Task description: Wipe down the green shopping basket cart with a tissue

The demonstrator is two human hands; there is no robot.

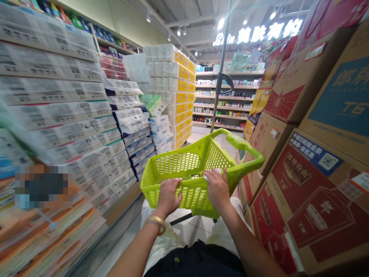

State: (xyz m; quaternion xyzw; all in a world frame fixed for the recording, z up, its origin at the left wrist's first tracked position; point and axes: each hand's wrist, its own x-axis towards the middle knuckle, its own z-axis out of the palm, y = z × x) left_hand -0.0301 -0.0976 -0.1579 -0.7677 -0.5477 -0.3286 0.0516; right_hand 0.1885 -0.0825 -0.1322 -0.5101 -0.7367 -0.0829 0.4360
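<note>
Walls of wrapped tissue packs [72, 127] left of a green plastic basket [184, 169], and stacked cardboard cartons [317, 154] to its right, hem in a shop aisle with a pale floor [198, 136]. The basket, held up before the person's waist, looks empty, light and stiff, best gripped by its rim. The left hand [168, 196] and right hand [217, 188] clamp its near edge, slightly apart.

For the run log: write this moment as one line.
left hand: grips green basket rim | right hand: on same rim | cartons: stacked at right
</note>
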